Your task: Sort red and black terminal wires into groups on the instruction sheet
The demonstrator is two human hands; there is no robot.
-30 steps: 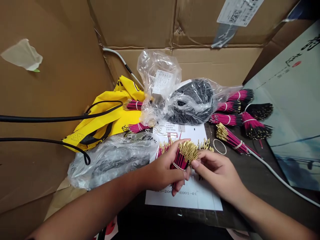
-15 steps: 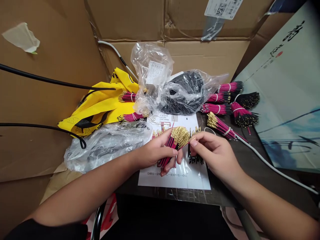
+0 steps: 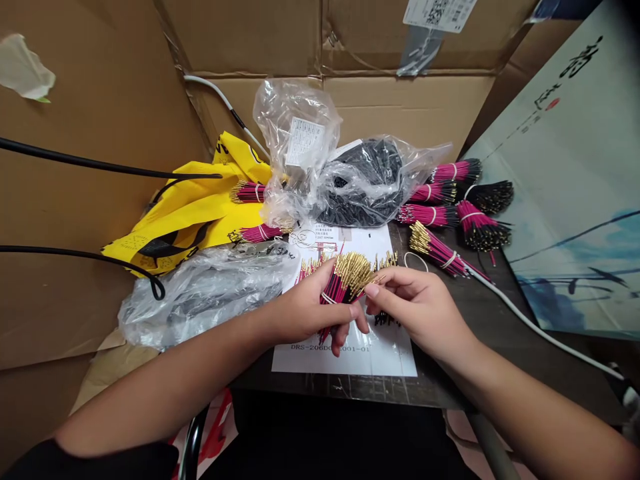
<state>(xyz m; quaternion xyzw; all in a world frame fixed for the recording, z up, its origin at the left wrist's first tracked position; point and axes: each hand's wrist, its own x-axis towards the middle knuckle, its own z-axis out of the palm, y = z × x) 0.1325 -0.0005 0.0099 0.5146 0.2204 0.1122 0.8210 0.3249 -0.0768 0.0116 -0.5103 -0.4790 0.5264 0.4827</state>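
My left hand is closed around a bundle of pink and black wires with gold pin ends pointing up and a white tie about its middle. At the right edge of that bundle, my right hand pinches a thin gold-tipped wire between thumb and forefinger. Beneath both hands lies a printed white sheet in a glossy sleeve. Loose black wires with gold ends rest on it, partly hidden by my right hand. More gold-tipped wires lie behind my left hand.
Several tied wire bundles lie at the right, near a white cable. A clear bag of black wires stands at the back. Left are a yellow bag and crumpled plastic. Cardboard walls enclose the table.
My right hand has moved slightly left, closer to the bundle. The left hand has turned the bundle a little, and its white tie now shows. The whole view has shifted slightly.
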